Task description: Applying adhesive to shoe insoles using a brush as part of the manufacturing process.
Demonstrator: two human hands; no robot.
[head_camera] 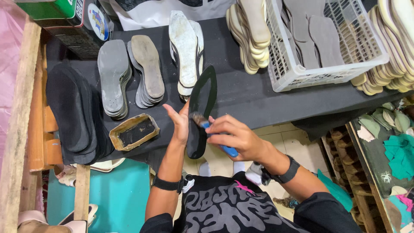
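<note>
My left hand holds a black shoe insole upright by its edge, just in front of the dark table. My right hand grips a blue-handled brush, and its bristles touch the insole's lower half. A small rectangular tin of dark glue sits on the table to the left of my left hand. Both wrists wear black bands.
Stacks of insoles lie on the table: black at the left, grey, brownish, white, cream. A white plastic basket holds grey insoles. A wooden shelf stands at the left; fabric scraps lie at the right.
</note>
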